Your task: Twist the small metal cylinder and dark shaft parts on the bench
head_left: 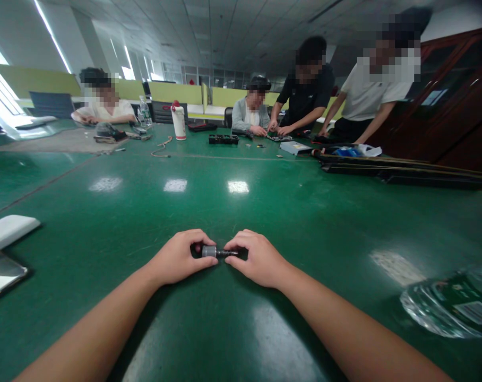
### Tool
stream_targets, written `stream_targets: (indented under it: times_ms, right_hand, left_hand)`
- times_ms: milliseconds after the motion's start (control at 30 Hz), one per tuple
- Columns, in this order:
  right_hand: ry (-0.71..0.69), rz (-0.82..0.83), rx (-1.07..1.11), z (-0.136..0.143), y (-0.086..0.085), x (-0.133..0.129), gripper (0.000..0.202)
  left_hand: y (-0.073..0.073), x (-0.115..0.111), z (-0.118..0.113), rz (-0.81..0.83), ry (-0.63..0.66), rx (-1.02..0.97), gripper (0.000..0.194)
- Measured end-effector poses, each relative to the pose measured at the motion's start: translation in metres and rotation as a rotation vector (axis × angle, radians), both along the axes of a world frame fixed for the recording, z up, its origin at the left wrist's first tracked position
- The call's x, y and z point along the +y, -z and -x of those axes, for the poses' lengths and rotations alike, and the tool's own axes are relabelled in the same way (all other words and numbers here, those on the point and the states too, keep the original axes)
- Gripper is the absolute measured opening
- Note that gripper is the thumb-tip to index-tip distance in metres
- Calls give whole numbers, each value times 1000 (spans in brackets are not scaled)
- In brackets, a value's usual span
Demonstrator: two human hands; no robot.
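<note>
Resting at far left: a white object (12,231). Centre: the left hand (180,257), half closed, grips a grey cylinder (209,251) over the surface (273,207); the right hand (260,259), similarly curled, pinches its dark shaft (222,253). Far right: a clear bottle (444,305).

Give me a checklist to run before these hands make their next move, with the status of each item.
1. Left hand at the grey cylinder, thumb and fingers on either side: ok.
2. Right hand at the dark thin shaft, thumb and fingers on either side: ok.
3. Firm grip by both hands: cannot tell; one view does not show pressure.
4. Cylinder and shaft in line with each other: ok, as seen from here.
5. Clear plastic bottle apart from the right hand and forearm: ok.
6. Co-workers' hands away from the part: ok, across the table.
</note>
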State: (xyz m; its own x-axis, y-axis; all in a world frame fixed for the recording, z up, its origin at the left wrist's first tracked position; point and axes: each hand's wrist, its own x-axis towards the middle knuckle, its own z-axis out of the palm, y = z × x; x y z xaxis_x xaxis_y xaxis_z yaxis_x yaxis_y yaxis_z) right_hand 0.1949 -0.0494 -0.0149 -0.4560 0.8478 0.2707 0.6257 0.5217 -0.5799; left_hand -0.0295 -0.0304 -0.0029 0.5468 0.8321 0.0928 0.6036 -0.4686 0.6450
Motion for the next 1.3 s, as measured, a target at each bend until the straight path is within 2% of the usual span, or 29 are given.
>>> stream_targets:
  times_ms: [667, 900, 1167, 1300]
  right_hand:
    - [78, 4, -53, -11, -1, 5, 11]
    - [240, 36, -127, -20, -4, 7, 13]
    - [160, 52, -53, -14, -4, 5, 13]
    - [73, 83, 34, -3, -3, 0, 25]
  left_hand:
    - [1, 0, 0, 21, -23, -4, 26]
    - [1, 1, 0, 18, -38, -12, 28]
    - [0, 1, 0, 19, -39, 0, 27]
    - [0, 2, 0, -8, -4, -1, 26]
